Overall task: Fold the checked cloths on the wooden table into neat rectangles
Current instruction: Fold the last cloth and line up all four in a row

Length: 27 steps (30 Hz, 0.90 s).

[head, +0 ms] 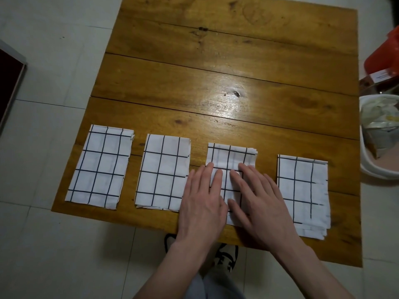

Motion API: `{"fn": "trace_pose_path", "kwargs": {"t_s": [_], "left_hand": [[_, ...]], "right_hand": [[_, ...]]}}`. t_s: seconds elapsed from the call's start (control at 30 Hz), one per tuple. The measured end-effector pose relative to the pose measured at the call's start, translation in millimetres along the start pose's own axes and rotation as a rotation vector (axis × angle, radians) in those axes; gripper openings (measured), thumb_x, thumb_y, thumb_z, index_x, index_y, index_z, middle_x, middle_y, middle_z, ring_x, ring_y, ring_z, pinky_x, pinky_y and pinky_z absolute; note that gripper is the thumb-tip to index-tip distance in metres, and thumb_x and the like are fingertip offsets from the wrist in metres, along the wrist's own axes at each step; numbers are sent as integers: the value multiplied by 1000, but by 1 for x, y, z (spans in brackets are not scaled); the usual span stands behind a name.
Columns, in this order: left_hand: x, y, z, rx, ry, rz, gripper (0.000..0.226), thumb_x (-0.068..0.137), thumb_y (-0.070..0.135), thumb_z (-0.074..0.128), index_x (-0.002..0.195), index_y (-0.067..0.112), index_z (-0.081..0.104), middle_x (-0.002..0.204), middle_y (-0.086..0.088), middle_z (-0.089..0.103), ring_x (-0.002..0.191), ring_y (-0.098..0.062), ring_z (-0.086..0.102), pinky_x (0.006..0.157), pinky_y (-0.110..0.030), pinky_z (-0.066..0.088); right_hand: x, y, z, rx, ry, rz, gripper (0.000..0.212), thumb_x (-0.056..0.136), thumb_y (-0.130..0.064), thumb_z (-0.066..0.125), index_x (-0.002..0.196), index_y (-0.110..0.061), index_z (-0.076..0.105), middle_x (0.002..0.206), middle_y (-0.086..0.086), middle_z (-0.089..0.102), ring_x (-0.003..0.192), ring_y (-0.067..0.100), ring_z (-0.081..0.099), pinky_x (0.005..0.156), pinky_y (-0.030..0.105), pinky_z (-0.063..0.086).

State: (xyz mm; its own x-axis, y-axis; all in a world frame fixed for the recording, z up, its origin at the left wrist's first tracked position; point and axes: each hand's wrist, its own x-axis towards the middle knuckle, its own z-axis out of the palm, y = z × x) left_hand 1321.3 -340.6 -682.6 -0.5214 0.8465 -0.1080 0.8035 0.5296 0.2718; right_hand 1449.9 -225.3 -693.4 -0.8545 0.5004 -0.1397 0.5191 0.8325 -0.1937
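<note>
Both hands' fingers (216,175) flat — third cloth (232,154) beneath.

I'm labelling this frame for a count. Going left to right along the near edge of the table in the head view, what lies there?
First folded cloth → second folded cloth → left hand and right hand, both pressing flat on the third folded cloth → fourth folded cloth.
</note>
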Motion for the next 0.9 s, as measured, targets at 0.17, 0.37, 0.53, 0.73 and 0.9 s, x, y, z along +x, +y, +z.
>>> {"fn": "trace_pose_path", "kwargs": {"t_s": [0.17, 0.37, 0.53, 0.73, 0.9], "left_hand": [[2, 2, -3, 22, -9, -8, 67, 88, 30, 67, 149, 11, 48, 156, -15, 47, 149, -32, 41, 121, -52, 36], [2, 7, -11, 6, 37, 24, 68, 93, 30, 65, 154, 9, 43, 159, -16, 44, 151, -32, 38, 121, -52, 37], [2, 23, -14, -89, 95, 61, 56, 98, 26, 56, 151, 9, 47, 155, -14, 49, 149, -29, 40, 121, -51, 38], [-1, 67, -8, -156, 101, 102, 51, 99, 27, 60, 147, 11, 51, 150, -12, 54, 145, -26, 45, 119, -48, 41], [-2, 103, 4, -151, 67, 148, 49, 100, 28, 58, 146, 13, 52, 148, -9, 55, 141, -24, 49, 120, -47, 40]], "right_hand": [[3, -3, -8, -44, 20, 6, 65, 102, -55, 41, 156, -20, 47, 164, 8, 43, 152, 27, 37, 124, 44, 21], [5, -3, -19, 14, 76, 9, 62, 102, -53, 44, 155, -20, 48, 162, 5, 45, 151, 22, 38, 123, 42, 31], [-13, 8, -37, 73, 179, 61, 57, 103, -42, 54, 155, -19, 47, 163, 5, 42, 151, 21, 36, 122, 39, 28], [-46, 49, -42, 93, 146, 129, 56, 104, -47, 46, 155, -22, 47, 163, 5, 41, 152, 23, 37, 124, 47, 32], [-68, 86, -42, 69, 153, 154, 56, 104, -45, 41, 153, -19, 48, 161, 7, 44, 149, 26, 42, 120, 53, 39]]}}
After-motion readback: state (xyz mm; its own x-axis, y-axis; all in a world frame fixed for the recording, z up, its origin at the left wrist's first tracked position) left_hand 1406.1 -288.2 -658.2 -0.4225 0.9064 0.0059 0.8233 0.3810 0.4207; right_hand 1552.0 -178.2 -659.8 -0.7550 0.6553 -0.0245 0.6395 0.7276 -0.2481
